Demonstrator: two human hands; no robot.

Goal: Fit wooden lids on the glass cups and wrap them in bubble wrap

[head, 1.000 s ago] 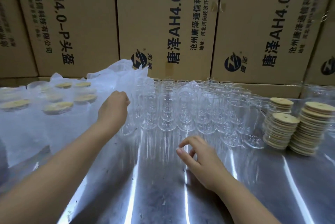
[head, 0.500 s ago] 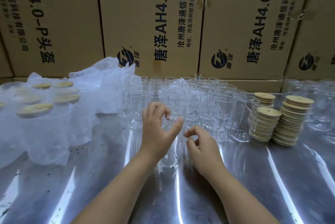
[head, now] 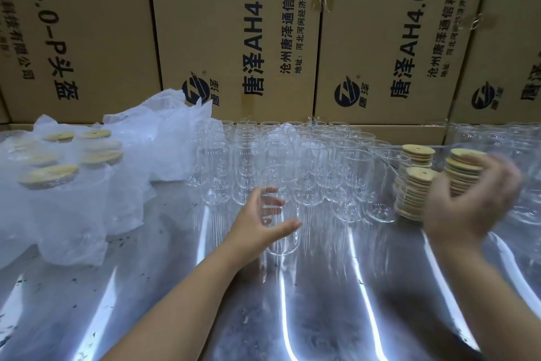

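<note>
Printed cardboard boxes (head: 234, 38) wall the back; reflective metal table (head: 322, 302) gleams

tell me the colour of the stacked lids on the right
The lids are pale tan, head view.

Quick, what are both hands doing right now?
Left hand: holding a glass cup.
Right hand: blurred by the lid stacks, cannot tell.

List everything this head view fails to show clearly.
Head view:
- Right hand: motion-blurred over the stacks of round wooden lids; whether it holds a lid cannot be told.
- Tall clear glass cup gripped by the left hand: its rim blends into the cups behind.
- Lidded cups under white bubble wrap: the wrap veils their glass.
- Glassware at the right edge: blurred, cut off by the frame.
</note>
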